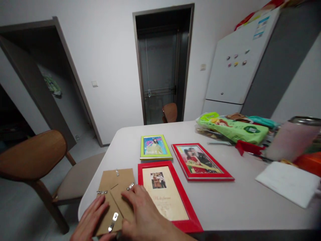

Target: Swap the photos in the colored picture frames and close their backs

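A brown backing board (125, 180) lies at the table's near left corner, with small metal clips at its edges and slits across its middle. My left hand (89, 219) rests along the board's left side, fingers stretched out and lying flat. Over the right side is my right hand (146, 209), its index finger by the metal clip (130, 186) there and its thumb lower down, apart from the finger. Right beside the board, a red photo frame (179, 187) lies face up, partly covered by my right hand and forearm.
Behind lie a lime-green photo frame (156, 156) and another red photo frame (208, 176). At the right are a green packet (240, 129), a pinkish container (291, 140), a red-handled tool (247, 147) and a white pad (288, 182). A wooden chair (37, 150) stands left of the table.
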Motion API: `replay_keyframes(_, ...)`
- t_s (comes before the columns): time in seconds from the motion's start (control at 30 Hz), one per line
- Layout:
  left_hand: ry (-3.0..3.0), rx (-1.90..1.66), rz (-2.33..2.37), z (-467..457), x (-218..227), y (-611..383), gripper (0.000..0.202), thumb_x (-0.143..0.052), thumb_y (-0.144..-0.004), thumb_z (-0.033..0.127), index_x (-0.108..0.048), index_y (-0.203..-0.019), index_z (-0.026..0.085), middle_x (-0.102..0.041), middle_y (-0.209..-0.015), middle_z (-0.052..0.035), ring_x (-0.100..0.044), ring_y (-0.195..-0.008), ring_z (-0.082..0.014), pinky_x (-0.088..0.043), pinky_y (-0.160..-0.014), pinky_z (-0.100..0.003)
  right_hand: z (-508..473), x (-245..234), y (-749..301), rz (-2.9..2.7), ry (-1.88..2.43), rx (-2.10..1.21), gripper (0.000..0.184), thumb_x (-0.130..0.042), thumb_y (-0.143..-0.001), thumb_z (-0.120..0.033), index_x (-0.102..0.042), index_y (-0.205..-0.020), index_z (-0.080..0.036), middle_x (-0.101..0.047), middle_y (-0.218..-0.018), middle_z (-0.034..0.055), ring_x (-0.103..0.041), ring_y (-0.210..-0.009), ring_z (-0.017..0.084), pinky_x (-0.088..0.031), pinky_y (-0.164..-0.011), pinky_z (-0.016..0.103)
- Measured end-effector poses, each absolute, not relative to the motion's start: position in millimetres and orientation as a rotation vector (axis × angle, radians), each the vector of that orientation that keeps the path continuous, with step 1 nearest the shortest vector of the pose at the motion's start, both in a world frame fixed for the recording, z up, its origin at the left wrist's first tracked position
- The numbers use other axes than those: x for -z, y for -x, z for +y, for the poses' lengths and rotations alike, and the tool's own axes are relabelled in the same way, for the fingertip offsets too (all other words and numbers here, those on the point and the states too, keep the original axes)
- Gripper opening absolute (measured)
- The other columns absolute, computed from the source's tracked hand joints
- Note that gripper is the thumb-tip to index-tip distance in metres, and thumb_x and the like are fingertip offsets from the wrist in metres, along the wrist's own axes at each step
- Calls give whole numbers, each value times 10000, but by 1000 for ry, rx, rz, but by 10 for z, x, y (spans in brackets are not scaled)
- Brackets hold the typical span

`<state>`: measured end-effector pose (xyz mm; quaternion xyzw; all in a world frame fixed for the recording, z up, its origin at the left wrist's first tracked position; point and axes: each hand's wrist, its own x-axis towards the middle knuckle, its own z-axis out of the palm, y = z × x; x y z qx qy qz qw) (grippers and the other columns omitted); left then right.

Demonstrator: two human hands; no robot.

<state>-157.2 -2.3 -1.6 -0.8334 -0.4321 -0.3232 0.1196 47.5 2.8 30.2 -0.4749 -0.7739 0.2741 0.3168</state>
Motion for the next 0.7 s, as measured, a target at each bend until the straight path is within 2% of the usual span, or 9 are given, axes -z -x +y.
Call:
replay_keyframes(0.1,2553,988,-1144,3,-23,1181,500,-550,-696,472,-457,-1126,234,-498,-1185,-78,-470,-1069,-235,-440,-855,-320,-41,-380,-876,-1996,1291,-711,400,-522,-566,-201,-539,-966,-216,-448,-1000,48,-425,-953,180,-354,-840,294)
replay_keyframes(0.23,2750,1062,-1033,130,188,629,486,-538,-736,394,-420,-1157,183,-463,-1210,-129,-401,-1129,-239,-415,-882,-347,-67,-242,-1370,-1956,1457,-644,406,-463,-561,-150,-565,-950,-202,-476,-1004,64,-447,-948,183,-352,-856,301)
replay_keyframes(0.4,2850,950,-1036,253,447,352,489,-592,-693,356,-467,-1112,136,-473,-1187,-175,-415,-1112,-268,-426,-860,-400,-5,20,-1596,-1996,1564,-496,413,-447,-543,-150,-585,-931,-191,-499,-989,74,-450,-947,201,-343,-857,316)
replay_keyframes(0.5,2854,754,-1136,271,449,355,440,-592,-689,340,-502,-1076,151,-516,-1148,-155,-471,-1060,-269,-417,-853,-446,35,133,-1581,-2054,1599,-411,439,-457,-544,-162,-569,-966,-203,-491,-1036,77,-431,-971,222,-324,-857,350)
replay_keyframes(0.6,2825,635,-1183,275,397,367,351,-536,-731,345,-530,-1038,175,-549,-1115,-124,-514,-1017,-248,-421,-846,-450,43,167,-1571,-2082,1628,-334,434,-479,-571,-178,-550,-998,-213,-476,-1084,78,-405,-995,230,-300,-852,367)
replay_keyframes(0.7,2774,660,-1066,287,383,378,342,-503,-749,385,-535,-1032,197,-558,-1107,-104,-529,-1001,-227,-443,-833,-398,45,112,-1596,-2084,1607,-286,290,-492,-651,-228,-567,-931,-217,-498,-1025,57,-411,-956,202,-306,-824,342)
